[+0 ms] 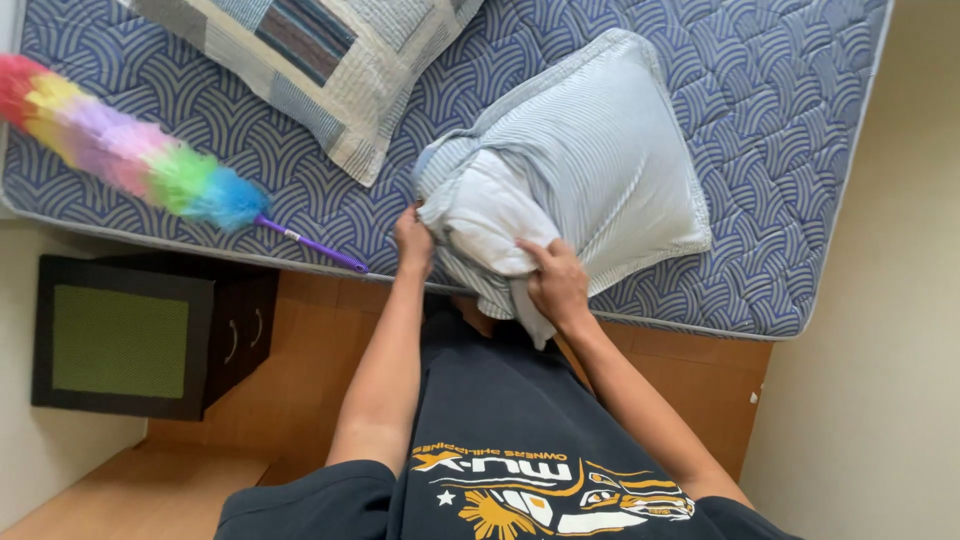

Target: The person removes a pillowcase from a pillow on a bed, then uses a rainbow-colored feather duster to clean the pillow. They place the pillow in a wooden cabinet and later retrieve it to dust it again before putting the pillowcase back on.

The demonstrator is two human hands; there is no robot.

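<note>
- Hands meet at the open end of a striped pillowcase [600, 150], which lies on a blue patterned mattress [780, 120] near its front edge.
- Left hand [412, 243]: fingers closed on the left edge of the case opening, pinching the fabric. Knuckles face the camera; the fingertips are hidden in the cloth.
- Right hand [556, 282]: fingers curled over the white pillow [490, 215] and the lower lip of the case, gripping both. The thumb side presses on the white fabric.
- Pillow: partly inside the case. Its white corner sticks out of the opening between the two hands; the rest is covered by the striped cloth beyond the grip.
- A loose flap of the case hangs down just below the right hand, over the mattress edge.
- Case body: extends up and to the right from the grip, flat on the mattress, its far corner pointing away from the person.
- Patchwork pillow [320, 60]: on the mattress, up and to the left of the left hand, apart from the case.
- Rainbow duster [130, 155]: lies on the mattress to the left of the grip; its purple handle [312, 245] points toward the left hand and ends just short of it.
- Dark nightstand [140, 335]: on the wooden floor [300, 380], below and left of the left hand, beside the bed.
- Both forearms reach up from a dark shirt [500, 430] to the grip.
</note>
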